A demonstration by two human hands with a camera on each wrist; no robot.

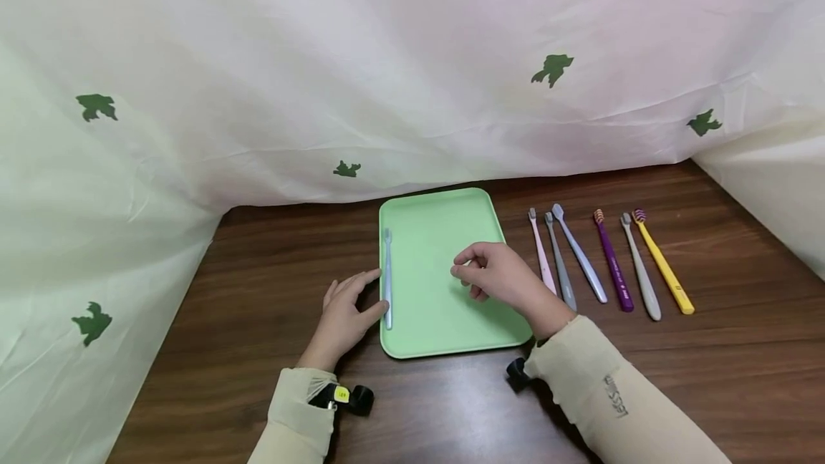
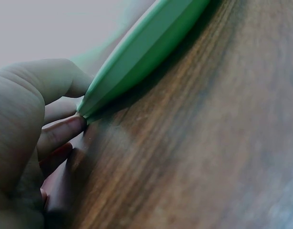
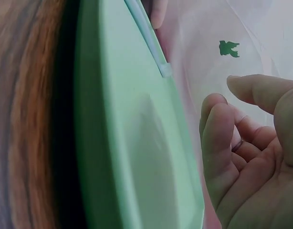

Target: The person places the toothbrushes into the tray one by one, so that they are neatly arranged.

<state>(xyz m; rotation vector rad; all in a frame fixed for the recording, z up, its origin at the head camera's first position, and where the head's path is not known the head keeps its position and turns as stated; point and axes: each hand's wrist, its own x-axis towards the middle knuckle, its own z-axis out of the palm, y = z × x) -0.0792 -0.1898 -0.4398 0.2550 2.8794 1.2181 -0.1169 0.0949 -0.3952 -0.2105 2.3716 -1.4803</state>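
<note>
A light green tray (image 1: 445,339) lies on the wooden table, with a light blue toothbrush (image 1: 388,278) along its left side. At the tray's left edge, my left hand (image 1: 344,317) holds the rim, thumb over it and beside the toothbrush handle. The left wrist view shows fingers (image 2: 65,131) right at the tray's lower edge. My right hand (image 1: 496,274) is over the right half of the tray, fingers loosely bent. In the right wrist view a gap shows between thumb (image 3: 256,90) and forefinger, with nothing held.
Right of the tray lie several toothbrushes in a row: pink (image 1: 543,253), grey (image 1: 561,263), blue (image 1: 580,253), purple (image 1: 612,260), light grey (image 1: 641,267) and yellow (image 1: 664,263). A pale cloth (image 1: 419,70) with green leaf-like shapes hangs behind the table (image 1: 290,256).
</note>
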